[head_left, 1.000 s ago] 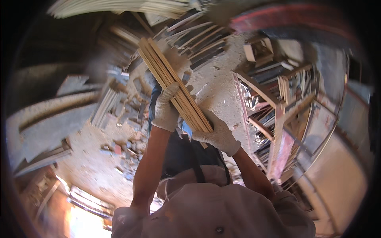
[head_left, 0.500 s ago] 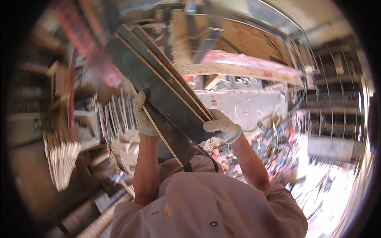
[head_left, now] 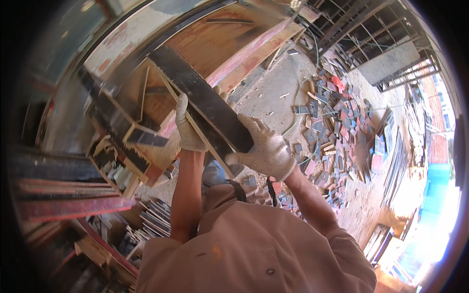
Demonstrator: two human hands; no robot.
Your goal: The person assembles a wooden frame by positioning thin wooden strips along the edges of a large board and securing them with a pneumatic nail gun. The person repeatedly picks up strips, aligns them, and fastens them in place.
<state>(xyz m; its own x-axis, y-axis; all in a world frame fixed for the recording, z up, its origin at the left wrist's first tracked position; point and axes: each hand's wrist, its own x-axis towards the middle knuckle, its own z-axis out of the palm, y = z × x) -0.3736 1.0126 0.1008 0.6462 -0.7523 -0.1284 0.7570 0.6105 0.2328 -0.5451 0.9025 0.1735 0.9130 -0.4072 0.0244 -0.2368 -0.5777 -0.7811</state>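
Several long, black-faced plywood strips [head_left: 202, 93] with pale edges slant through the middle of the head view, held up in front of my chest. My left hand [head_left: 189, 128], in a pale knit glove, is closed on their left edge with the thumb standing up along it. My right hand [head_left: 268, 149], gloved alike, grips the near end, its thumb low and its fingers spread over the right side. Where the strips overlap, their exact number is hidden.
A long red-and-pale timber beam [head_left: 254, 51] lies beyond the strips. Many small dark and reddish offcuts [head_left: 337, 117] cover the floor at right. Stacked boards [head_left: 73, 200] and a wooden crate of scraps [head_left: 119, 166] stand at left. A metal grid rack [head_left: 376, 39] is at far right.
My view has turned to the right, bringing the offcut pile nearer the middle. The strips look drawn closer together, and my right hand has shifted onto their near end.
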